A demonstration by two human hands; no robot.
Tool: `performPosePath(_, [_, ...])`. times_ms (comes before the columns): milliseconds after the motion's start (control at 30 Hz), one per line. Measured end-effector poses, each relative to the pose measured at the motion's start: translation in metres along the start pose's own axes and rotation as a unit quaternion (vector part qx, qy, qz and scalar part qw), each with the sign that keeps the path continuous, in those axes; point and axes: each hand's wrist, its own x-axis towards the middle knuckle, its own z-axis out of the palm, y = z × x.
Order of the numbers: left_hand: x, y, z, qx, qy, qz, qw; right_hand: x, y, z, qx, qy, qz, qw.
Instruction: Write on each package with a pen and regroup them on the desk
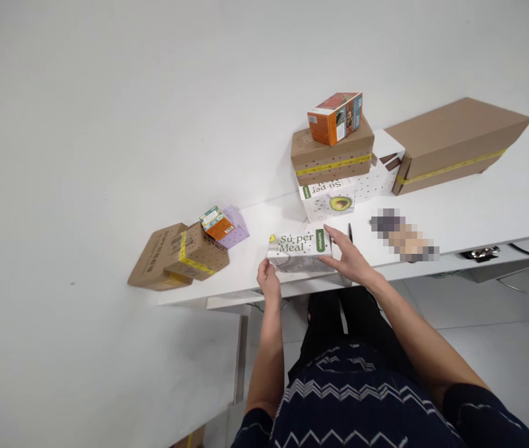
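Between my two hands is a white carton point(295, 247) printed "Su-per Meal" in green letters, with a green label at its right end. My left hand point(269, 280) grips its near left corner with fingers curled. At the right end, my right hand point(349, 258) holds the carton between the thumb and the fingers. Just beyond it stands a similar white carton point(327, 202) with an avocado picture. A taped brown box point(332, 155) rests on that carton, and an orange box point(334, 118) lies on top. A dark pen-like item point(350, 233) lies near my right hand.
Brown boxes point(199, 252) stand at the left end of the white table point(455, 218), beside a small orange-and-white box point(218, 224) and a purple box point(235, 227). A long brown box point(460, 146) and a dotted white box point(376, 177) stand at the back right. A blurred patch covers something on the table.
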Motion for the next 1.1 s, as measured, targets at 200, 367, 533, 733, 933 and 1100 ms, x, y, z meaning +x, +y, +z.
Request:
performPosePath(200, [-0.003,0.028,0.008,0.054,-0.023,0.181,0.982,0.002,0.007,0.001,0.031,-0.007,0.013,0.999])
performPosePath(367, [-0.007,0.036,0.024,0.074,-0.098,0.144,0.982,0.000,0.007,0.003,0.067,-0.001,0.034,0.997])
performPosePath(533, [-0.017,0.039,0.022,0.150,-0.109,0.160,0.970,-0.004,0.006,0.005,0.106,0.002,0.059,0.993])
performPosePath(733, [-0.022,0.038,0.018,0.192,-0.113,0.196,0.955,-0.004,0.013,-0.008,0.188,0.028,0.085,0.978])
performPosePath(933, [-0.013,0.037,0.010,0.208,-0.150,0.213,0.943,-0.005,0.053,-0.027,-0.149,0.151,0.131,0.968])
performPosePath(1100, [0.012,0.027,-0.002,0.150,-0.274,0.162,0.936,-0.006,0.062,-0.028,-0.443,-0.082,0.075,0.890])
